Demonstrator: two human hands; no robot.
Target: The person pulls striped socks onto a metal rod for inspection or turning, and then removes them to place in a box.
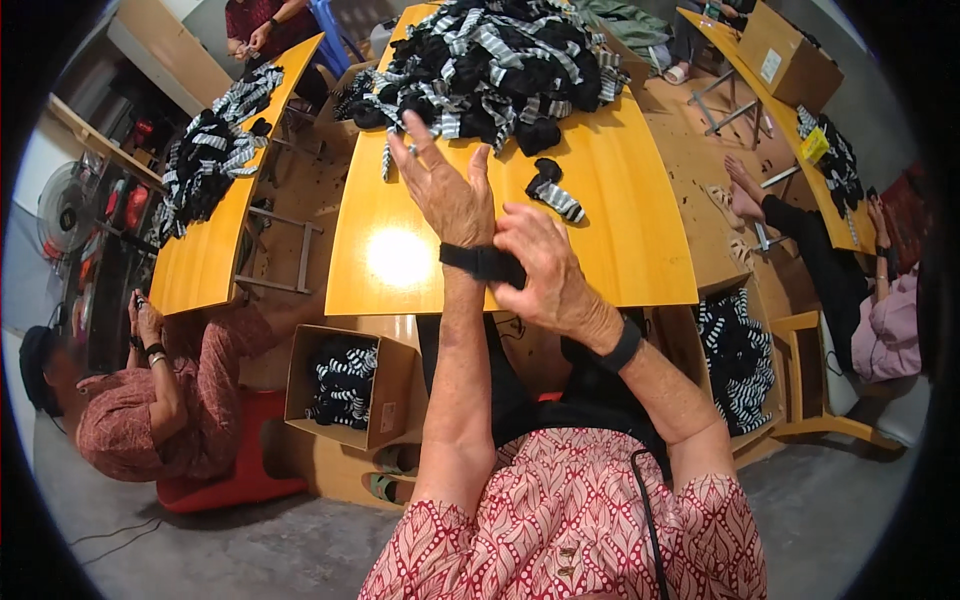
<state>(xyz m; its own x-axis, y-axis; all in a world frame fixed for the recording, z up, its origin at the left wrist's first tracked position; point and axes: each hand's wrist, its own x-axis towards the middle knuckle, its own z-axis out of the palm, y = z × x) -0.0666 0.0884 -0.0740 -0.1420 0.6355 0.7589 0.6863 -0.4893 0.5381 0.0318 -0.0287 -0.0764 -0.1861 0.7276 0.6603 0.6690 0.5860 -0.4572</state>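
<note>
My left hand (445, 190) is raised over the near part of the yellow table (620, 250), fingers spread and nothing in them. Around its wrist sits a black wristband (478, 262). The fingers of my right hand (548, 268) are closed on that band at its right side; the fingertips are partly hidden. My right wrist wears a dark band (622, 345) too. Beyond both hands, a large heap of black and grey-white striped socks (490, 75) covers the table's far part. One striped sock (556, 190) lies apart, in front of the heap.
Below the table's front edge, cardboard boxes of striped socks stand at left (400, 385) and right (770, 400). Side tables hold more socks (215, 150). Co-workers sit at left (150, 410) and right (890, 320); another person (265, 30) is at the far left.
</note>
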